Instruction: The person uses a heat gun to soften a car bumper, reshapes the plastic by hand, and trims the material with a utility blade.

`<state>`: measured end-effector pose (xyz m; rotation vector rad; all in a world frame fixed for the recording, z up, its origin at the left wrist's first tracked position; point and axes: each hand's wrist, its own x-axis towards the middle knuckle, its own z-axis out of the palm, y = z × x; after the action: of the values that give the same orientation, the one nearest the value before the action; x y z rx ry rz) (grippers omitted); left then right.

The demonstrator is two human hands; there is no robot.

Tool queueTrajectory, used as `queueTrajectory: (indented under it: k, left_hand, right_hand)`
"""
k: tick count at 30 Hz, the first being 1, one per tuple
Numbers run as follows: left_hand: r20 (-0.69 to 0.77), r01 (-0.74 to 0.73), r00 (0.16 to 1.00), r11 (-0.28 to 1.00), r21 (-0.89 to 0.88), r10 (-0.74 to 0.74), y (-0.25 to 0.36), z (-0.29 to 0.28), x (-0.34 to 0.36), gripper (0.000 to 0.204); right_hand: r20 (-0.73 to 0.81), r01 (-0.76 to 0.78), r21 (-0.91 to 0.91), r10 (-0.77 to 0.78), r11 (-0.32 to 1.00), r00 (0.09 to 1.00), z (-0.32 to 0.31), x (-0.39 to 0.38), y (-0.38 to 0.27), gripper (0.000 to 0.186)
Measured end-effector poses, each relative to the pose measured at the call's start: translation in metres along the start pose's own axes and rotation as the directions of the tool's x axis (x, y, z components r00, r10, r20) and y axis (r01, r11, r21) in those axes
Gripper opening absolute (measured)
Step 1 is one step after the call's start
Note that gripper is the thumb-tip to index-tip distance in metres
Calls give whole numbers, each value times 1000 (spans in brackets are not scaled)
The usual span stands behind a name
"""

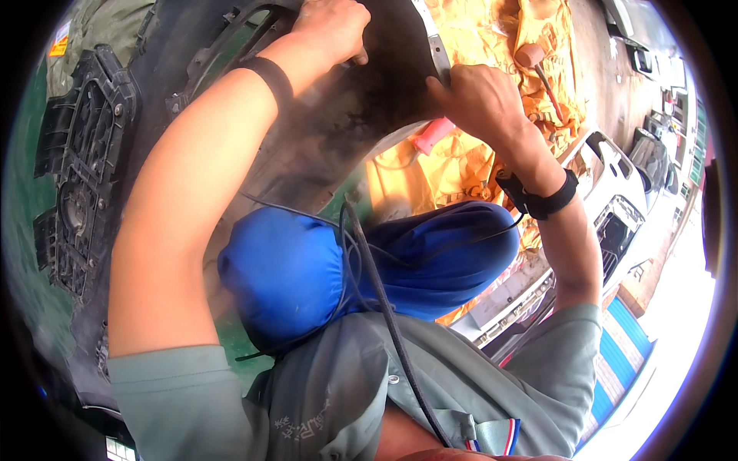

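A large dark car bumper [323, 115] arches in front of me, its dusty hollow inner side toward me. My right hand [480, 100] is closed over its right edge, the thumb against the dark face. Farther up and to the left, my left hand [332, 27] is curled closed against the bumper; what its fingers hold, if anything, is hidden. Just below my right hand a pinkish-red tool handle [435, 136] lies on crumpled orange wrapping sheet [461, 173]. A mallet [530, 55] with a brown head rests on that sheet, right of my right hand.
My knees in blue trousers [292, 265] are bent below the bumper. A black cable [377, 276] runs down my front. Left stands a black ribbed plastic part [84, 173] on green floor. At right are a white car body part [615, 165] and blue-and-white striped panels [615, 357].
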<state>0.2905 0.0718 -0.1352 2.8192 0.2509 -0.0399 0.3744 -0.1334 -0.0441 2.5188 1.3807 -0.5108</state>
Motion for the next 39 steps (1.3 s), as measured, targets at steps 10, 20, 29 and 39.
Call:
queueTrajectory:
  k: [10,20,29,39]
  left_hand:
    - [221,65,973,997,30,-70,10,-25,9,37]
    - [232,69,971,997,-29,-60,12,-31,7,30]
    - [220,61,974,998,-9,-58,13,-31,5,34]
    - [177,37,984,998,-43,-29,10,-33,0,36]
  right_hand:
    - [630,-685,712,290,152,720,48,-30,-12,59]
    - [198,-193,861,39,471,979,78,-68,-44,14]
    - [408,-407,909,-5,-95,913,73,-75,-27,40]
    - [388,-388,922,-33,2,921,63,-75,-27,37]
